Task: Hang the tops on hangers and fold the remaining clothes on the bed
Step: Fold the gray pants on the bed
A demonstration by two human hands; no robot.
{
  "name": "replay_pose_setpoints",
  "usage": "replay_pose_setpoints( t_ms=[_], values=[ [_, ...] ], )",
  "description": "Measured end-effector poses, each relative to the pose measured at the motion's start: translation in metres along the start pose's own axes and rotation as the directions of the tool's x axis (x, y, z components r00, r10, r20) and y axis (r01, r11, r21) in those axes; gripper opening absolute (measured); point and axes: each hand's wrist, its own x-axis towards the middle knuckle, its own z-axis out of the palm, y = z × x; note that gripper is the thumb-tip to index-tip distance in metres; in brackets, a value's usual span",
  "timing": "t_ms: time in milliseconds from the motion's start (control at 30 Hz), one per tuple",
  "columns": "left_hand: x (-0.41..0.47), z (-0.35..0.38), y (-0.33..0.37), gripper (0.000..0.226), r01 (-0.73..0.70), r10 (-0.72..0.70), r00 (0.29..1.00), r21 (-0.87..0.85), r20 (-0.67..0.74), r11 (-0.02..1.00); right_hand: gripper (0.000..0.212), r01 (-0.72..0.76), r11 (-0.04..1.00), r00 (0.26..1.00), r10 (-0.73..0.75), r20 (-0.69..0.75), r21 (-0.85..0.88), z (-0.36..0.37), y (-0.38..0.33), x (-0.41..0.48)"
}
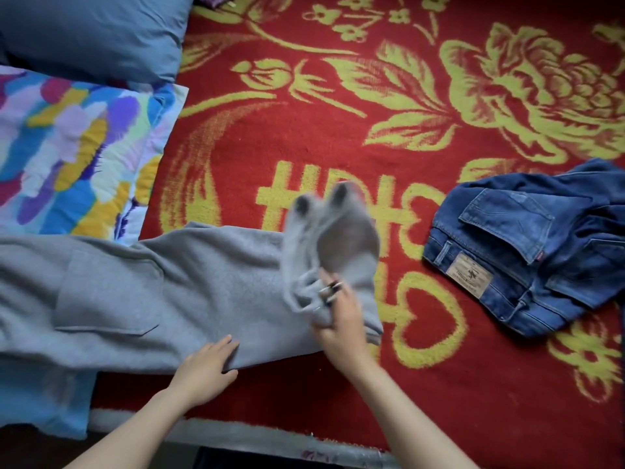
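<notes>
On bed [338, 130], R grip [341, 321] clutches grey pants [189, 282], L grip [207, 363] presses flat.

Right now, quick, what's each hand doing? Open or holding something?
Left hand: open, fingers pressing flat on the gray sweatpants.
Right hand: closed, holding the sweatpants' raised leg end.

Wide open red blanket [338, 137] across the top and down the middle, between grey sweatpants [169, 282] on the left and jeans [527, 252] at the right edge. Blocked at far left by a blue pillow [94, 32] and a patterned pillow [67, 147], one touching the other.
</notes>
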Motion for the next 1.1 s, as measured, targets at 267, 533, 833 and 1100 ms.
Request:
replay_pose_setpoints(
  t_ms=[267, 533, 833, 1100],
  values=[
    [0.002, 0.011, -0.005, 0.065, 0.004, -0.004, 1.0, 0.007, 0.018, 1.0, 0.074, 0.11, 0.853, 0.902, 0.13, 0.411, -0.51, 0.024, 0.025, -0.043],
    [-0.003, 0.019, 0.0, 0.08, -0.009, 0.01, 0.979, 0.003, -0.205, 1.0, 0.054, -0.7, 0.693, 0.709, 0.704, -0.048, -0.17, -0.02, 0.065, -0.007],
    [-0.003, 0.052, 0.013, 0.08, -0.27, 0.321, 0.918, 0.225, -0.234, 0.936, 0.011, -0.73, 0.634, 0.636, 0.767, -0.085, 0.256, -0.024, 0.035, 0.001],
    [-0.023, 0.054, -0.012, 0.082, -0.251, 0.249, 0.92, 0.032, -0.304, 0.967, 0.031, -0.167, 0.962, 0.963, 0.112, -0.245, -0.215, 0.05, -0.112, 0.005]
  ],
)
